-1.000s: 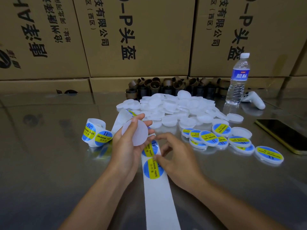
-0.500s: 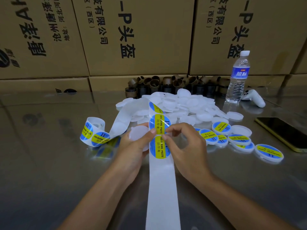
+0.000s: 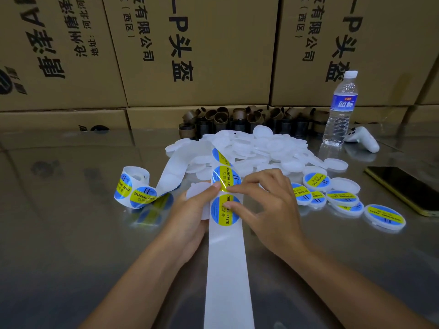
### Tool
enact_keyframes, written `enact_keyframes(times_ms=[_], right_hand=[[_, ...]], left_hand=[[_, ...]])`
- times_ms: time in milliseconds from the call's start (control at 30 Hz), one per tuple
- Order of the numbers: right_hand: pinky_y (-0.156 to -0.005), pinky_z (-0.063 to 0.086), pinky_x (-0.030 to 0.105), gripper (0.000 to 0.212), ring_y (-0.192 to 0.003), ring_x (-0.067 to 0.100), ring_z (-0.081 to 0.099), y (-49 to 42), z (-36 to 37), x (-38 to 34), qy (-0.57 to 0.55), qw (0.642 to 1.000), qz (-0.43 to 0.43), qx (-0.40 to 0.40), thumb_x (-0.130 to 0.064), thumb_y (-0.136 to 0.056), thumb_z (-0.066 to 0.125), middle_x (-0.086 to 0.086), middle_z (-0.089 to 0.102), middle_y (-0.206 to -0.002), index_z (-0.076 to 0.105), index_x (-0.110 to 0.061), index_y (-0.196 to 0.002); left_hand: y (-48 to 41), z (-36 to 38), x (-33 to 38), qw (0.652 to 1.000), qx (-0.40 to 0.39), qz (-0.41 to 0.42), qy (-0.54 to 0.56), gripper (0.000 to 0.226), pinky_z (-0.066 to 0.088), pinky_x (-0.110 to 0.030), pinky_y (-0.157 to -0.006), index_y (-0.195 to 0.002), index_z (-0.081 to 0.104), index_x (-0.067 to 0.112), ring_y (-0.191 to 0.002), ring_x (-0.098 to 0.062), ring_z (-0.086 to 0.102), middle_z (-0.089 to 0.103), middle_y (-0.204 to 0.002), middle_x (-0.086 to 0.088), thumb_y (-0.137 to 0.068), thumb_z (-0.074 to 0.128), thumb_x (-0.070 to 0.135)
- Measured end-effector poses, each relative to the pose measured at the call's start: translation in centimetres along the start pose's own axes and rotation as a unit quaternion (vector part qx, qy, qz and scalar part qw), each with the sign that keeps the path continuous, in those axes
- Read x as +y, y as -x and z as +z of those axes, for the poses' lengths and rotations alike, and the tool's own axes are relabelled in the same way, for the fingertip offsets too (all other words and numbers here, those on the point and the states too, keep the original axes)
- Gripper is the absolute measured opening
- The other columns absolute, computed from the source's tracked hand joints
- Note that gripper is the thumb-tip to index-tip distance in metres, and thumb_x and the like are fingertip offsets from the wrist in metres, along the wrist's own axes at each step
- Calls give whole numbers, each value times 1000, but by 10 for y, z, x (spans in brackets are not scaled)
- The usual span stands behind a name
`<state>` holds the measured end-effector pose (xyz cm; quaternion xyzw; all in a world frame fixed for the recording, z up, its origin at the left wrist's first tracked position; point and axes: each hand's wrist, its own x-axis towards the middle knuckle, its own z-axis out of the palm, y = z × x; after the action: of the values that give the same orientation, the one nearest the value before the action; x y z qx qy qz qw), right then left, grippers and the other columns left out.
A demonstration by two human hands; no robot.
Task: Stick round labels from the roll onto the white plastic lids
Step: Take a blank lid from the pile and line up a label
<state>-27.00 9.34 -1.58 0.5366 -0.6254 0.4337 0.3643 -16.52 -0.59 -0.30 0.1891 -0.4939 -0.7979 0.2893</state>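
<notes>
Round labels (image 3: pixel 222 211): "SOLDERING PASTE", "II". Water bottle (image 3: pixel 341 108) label: "蓝标". Cardboard boxes (image 3: pixel 213 43): "-P头盔", "有限公司", "(西区)".

Two bare forearms reach in from the lower edge, hands meeting at centre. The left hand (image 3: pixel 190 216) grips the label strip (image 3: pixel 225 257), thumb on top; the right hand (image 3: pixel 269 206), knuckles up and fingers curled, pinches it alongside.

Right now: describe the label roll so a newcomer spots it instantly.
On the shiny table, look left of the heap of bare white lids. The label roll sits there, its strip trailing toward the heap. It alone is a coil; the labelled lids lie flat at the right.
</notes>
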Motion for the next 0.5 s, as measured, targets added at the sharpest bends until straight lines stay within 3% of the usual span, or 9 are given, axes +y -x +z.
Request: enact_keyframes(times_ms=[133, 300, 500], right_hand=[[-65, 49, 39, 19, -80, 19, 50, -1, -3, 1, -18, 1000, -7, -19, -25, -70, 78, -2, 69, -77, 77, -13, -84], [-62, 49, 38, 13, -71, 26, 56, -3, -5, 0, -1, 999, -33, -24, -22, -71, 78, -3, 69, -72, 77, -13, -80], [-63, 45, 33, 7, -74, 20, 53, -1, -1, 2, 19, 999, -43, -20, -21, -74, 77, 1, 66, -75, 76, -14, -76]], left_hand=[[0, 0, 1, 999, -15, -24, 16, 41, 46, -32, -73, -122, 57, -7, -86, -23, 59, 63, -99, -15, -88, 58, 17], [-1, -3, 0, 1000, -24, -13, 10, 42, 51, -26, -64, -119, 58, -8, -82, -21, 63, 64, -96, -13, -85, 60, 18], [-2, -5, -4, 999, -6, -1, -37, 28, 58, -34, -72, -104, 67, 1, -85, -24, 69, 73, -100, -15, -84, 64, 19]])
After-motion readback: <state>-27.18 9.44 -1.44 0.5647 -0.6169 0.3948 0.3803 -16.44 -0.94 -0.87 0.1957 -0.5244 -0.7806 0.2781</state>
